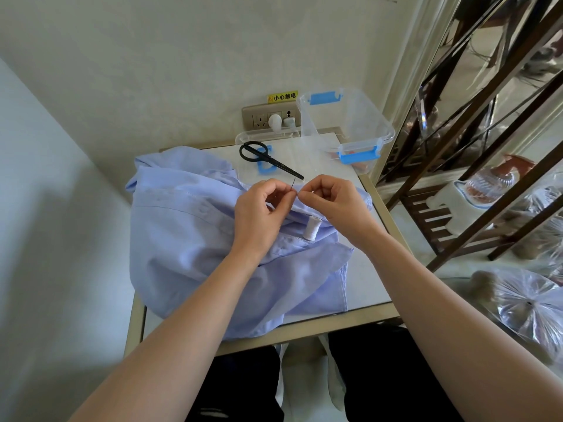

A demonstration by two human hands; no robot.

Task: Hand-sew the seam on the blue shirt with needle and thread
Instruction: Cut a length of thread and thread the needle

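Pinching the needle (pixel 293 184), left hand (pixel 259 214) faces right hand (pixel 332 205), fingertips pinched together, below label (pixel 282 97) 小心触电.

White table (pixel 365 284): blue shirt (pixel 189 239), clear box (pixel 350 123), lid (pixel 253 136) under black scissors (pixel 268 159).

There is one blue shirt (pixel 189 239), one needle (pixel 294 182), one white thread spool (pixel 311 228), one pair of black scissors (pixel 268 159), one clear plastic box (pixel 350 123) and one clear lid (pixel 243 136).

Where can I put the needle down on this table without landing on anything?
Bare tabletop shows right of the blue shirt, along the near right edge. A smaller patch lies between the scissors and the clear box. Shirt and thread spool crowd the rest.
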